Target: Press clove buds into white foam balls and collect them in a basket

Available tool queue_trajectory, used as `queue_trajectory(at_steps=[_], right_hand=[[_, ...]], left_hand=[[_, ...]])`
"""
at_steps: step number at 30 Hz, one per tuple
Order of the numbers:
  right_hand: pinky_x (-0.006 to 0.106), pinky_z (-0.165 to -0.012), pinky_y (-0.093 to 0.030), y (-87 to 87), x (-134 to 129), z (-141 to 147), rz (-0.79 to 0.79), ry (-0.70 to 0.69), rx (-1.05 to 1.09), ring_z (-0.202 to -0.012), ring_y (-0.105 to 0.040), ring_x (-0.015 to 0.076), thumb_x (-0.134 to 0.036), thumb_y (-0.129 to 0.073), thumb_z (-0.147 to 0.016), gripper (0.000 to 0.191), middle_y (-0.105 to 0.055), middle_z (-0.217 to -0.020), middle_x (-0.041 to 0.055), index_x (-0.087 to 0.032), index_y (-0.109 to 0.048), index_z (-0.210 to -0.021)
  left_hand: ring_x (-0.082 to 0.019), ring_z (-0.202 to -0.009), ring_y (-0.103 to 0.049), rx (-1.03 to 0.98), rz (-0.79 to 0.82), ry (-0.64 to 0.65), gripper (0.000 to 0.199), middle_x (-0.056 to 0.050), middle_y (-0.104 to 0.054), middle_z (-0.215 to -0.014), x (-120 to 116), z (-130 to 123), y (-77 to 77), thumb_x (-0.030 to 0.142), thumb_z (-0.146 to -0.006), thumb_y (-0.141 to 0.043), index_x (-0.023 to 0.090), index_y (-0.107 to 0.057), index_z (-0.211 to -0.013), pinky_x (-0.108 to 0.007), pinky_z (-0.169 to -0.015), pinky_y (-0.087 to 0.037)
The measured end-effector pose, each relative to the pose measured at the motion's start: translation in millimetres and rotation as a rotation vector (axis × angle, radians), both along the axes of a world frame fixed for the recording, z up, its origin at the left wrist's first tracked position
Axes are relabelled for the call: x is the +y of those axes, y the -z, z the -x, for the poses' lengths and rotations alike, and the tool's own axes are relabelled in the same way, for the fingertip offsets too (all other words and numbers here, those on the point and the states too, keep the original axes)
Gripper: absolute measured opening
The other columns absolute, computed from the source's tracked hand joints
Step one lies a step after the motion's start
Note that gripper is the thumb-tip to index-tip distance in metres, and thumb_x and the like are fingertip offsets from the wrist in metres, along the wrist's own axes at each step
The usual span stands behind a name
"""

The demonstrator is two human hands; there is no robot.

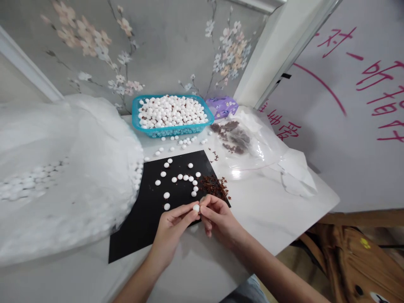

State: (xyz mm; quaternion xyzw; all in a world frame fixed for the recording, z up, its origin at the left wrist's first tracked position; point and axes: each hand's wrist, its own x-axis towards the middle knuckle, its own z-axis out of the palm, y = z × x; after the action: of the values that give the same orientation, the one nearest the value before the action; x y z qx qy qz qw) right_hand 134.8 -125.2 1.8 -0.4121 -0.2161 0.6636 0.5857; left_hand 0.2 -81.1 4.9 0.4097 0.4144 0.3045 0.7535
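Note:
My left hand (172,229) pinches a small white ball (196,208) between thumb and index finger, over the near edge of a black sheet (135,229). From the other side, my right hand (222,221) has its thumb and index finger pressed together against the ball; whether a small piece is between them is hidden. Beyond my hands, several white balls (180,176) lie spread over the sheet, some in a curved line. A heap of small reddish-brown bits (216,187) rests at the sheet's right edge, just past my right hand.
A blue plastic basket (136,120) full of white balls stands at the back, with loose balls (184,142) before it. A large clear bag (78,168) of balls covers the left. To the right lie a clear bag (261,151) with brown bits and a purple packet (222,107).

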Motion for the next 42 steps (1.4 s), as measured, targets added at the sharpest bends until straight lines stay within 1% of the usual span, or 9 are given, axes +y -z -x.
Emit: queue_trajectory(at_steps=[3,9,15,22,30,33,37,40,42], right_hand=[[0.013,-0.035,-0.044,3.0,1,0,-0.024,-0.016,0.004,-0.042,-0.048,0.0035,-0.033,-0.071,-0.072,0.025,-0.057,-0.063,-0.004,-0.017,-0.051,-0.074],[0.014,-0.034,-0.044,3.7,1,-1,-0.035,-0.049,-0.01,-0.043,-0.049,0.0045,-0.034,-0.068,-0.074,0.024,-0.055,-0.066,-0.005,-0.019,-0.049,-0.079],[0.015,-0.04,-0.047,2.3,2,1,-0.002,-0.003,-0.035,-0.047,-0.054,0.0057,-0.035,-0.069,-0.072,0.024,-0.058,-0.069,-0.003,-0.018,-0.053,-0.077],[0.015,-0.041,-0.046,8.4,1,2,-0.053,0.025,-0.024,-0.043,-0.053,0.0047,-0.033,-0.068,-0.074,0.022,-0.058,-0.063,-0.0045,-0.018,-0.052,-0.074],[0.018,-0.04,-0.049,8.4,-1,2,-0.053,0.026,-0.02,-0.042,-0.051,0.0047,-0.036,-0.069,-0.073,0.025,-0.056,-0.065,-0.0049,-0.018,-0.05,-0.073],[0.018,-0.042,-0.049,2.2,-5,4,-0.077,0.083,-0.163,-0.044,-0.052,0.0049,-0.034,-0.065,-0.077,0.022,-0.054,-0.068,-0.0043,-0.018,-0.05,-0.073],[0.02,-0.05,-0.05,-8.0,-10,13,-0.245,0.312,-0.629,-0.054,-0.056,0.0078,-0.02,-0.055,-0.084,0.002,-0.056,-0.069,-0.0016,-0.019,-0.055,-0.083],[0.022,-0.056,-0.052,-9.1,-12,20,-0.436,0.35,-0.923,-0.071,-0.06,0.0126,-0.01,-0.05,-0.083,0.016,-0.06,-0.084,0.0047,-0.019,-0.057,-0.095],[0.022,-0.057,-0.054,-7.1,-11,22,-0.491,0.337,-1.034,-0.075,-0.06,0.0131,-0.006,-0.052,-0.08,0.025,-0.06,-0.09,0.0059,-0.02,-0.057,-0.1]], left_hand=[[-0.018,-0.079,-0.066,-0.045,0.004,0.046,0.024,-0.005,-0.073,-0.088,1,1,-1.6,0.029,-0.074,-0.067,0.02,-0.072,-0.095,-0.032,-0.078,-0.054],[-0.019,-0.078,-0.065,-0.04,-0.017,0.128,0.027,-0.005,-0.072,-0.078,3,1,-8.6,0.028,-0.078,-0.062,0.018,-0.069,-0.103,-0.033,-0.078,-0.052],[-0.016,-0.065,-0.063,-0.021,-0.033,0.06,0.027,-0.004,-0.071,-0.075,4,0,-5.4,0.029,-0.075,-0.066,0.018,-0.07,-0.099,-0.032,-0.07,-0.054],[-0.015,-0.074,-0.064,-0.026,0.017,0.052,0.015,-0.003,-0.072,-0.079,3,2,-4.8,0.027,-0.072,-0.069,0.018,-0.073,-0.084,-0.028,-0.076,-0.053],[-0.014,-0.063,-0.059,-0.135,-0.001,0.177,0.019,-0.003,-0.068,-0.068,3,0,-14.8,0.027,-0.079,-0.062,0.017,-0.073,-0.091,-0.026,-0.059,-0.052],[-0.015,-0.069,-0.062,-0.097,0.005,0.152,0.018,-0.003,-0.07,-0.073,3,-2,-13.4,0.027,-0.077,-0.064,0.018,-0.073,-0.09,-0.026,-0.067,-0.052],[-0.017,-0.078,-0.065,-0.034,0.014,0.015,0.019,-0.003,-0.072,-0.078,2,-5,-7.9,0.029,-0.071,-0.07,0.019,-0.074,-0.088,-0.026,-0.078,-0.051],[-0.016,-0.077,-0.065,-0.046,0.006,-0.064,0.02,-0.004,-0.072,-0.078,0,-5,-4.4,0.034,-0.074,-0.067,0.019,-0.074,-0.085,-0.024,-0.075,-0.051],[-0.015,-0.078,-0.064,-0.065,0.011,-0.096,0.021,-0.004,-0.072,-0.08,0,-4,-2.8,0.035,-0.075,-0.065,0.02,-0.074,-0.086,-0.023,-0.074,-0.05]])
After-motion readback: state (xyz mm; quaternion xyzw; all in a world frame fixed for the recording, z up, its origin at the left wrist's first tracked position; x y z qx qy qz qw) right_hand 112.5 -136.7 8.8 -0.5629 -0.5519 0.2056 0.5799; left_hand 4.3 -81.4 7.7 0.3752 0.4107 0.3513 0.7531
